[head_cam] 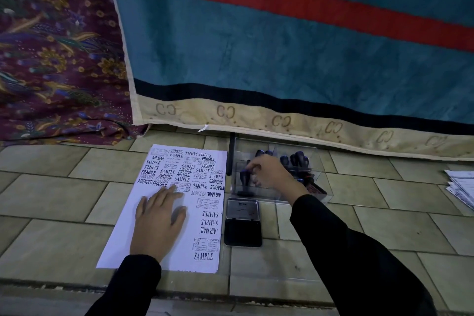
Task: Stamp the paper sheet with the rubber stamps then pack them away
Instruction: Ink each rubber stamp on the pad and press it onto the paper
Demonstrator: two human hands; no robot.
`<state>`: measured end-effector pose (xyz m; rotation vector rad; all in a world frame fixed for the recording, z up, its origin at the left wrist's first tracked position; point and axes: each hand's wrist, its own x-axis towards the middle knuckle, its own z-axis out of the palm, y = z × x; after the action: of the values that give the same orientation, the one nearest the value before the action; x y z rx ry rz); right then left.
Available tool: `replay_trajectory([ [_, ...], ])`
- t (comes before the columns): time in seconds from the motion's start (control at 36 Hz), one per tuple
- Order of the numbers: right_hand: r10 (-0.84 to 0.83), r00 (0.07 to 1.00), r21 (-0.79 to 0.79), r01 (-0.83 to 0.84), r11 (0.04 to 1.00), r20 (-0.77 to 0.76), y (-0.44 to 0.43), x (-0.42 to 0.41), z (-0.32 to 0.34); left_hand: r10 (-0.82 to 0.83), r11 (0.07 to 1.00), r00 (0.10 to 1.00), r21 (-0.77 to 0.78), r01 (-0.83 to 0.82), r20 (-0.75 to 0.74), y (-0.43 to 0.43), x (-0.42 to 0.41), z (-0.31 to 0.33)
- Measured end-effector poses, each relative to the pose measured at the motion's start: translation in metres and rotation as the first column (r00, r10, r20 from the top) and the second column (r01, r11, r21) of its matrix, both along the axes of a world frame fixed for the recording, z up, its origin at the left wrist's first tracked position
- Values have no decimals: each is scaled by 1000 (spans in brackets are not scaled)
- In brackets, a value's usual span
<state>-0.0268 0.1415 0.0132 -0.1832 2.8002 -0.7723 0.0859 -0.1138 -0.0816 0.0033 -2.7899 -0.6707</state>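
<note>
In the lower middle of the frame the paper sheet point(120, 241), covered with black prints, lies on the tiled floor point(359, 226), and the left hand point(157, 223) rests flat on it with fingers straight and spread. Just right of the sheet's upper edge, the right hand point(272, 173) reaches into a clear plastic box point(322, 187), fingers curled round the handle of an upright rubber stamp point(245, 183). More stamps point(295, 160) stand deeper in the box, and an open ink pad point(243, 223) lies below it, between the two hands.
</note>
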Motion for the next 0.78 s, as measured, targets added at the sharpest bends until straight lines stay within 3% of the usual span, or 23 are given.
replay_trajectory([
  [0.14,-178,969,-148,152,977,-174,6,-12,6,2,1000,1000,6,-2,-1,1,0,0],
  [0.22,-227,942,-95,210,973,-245,11,-26,8,3,1000,1000,10,-3,-10,1,1,-1],
  [0.44,-34,980,284,90,955,-198,7,-49,2,2,1000,1000,9,-2,-7,1,1,1],
  [0.56,-30,980,317,91,944,-195,2,-54,-2,6,1000,1000,4,-6,-13,2,1,2],
  [0.78,-51,984,210,87,974,-170,-7,-62,-10,9,1000,1000,-3,-9,0,2,0,4],
])
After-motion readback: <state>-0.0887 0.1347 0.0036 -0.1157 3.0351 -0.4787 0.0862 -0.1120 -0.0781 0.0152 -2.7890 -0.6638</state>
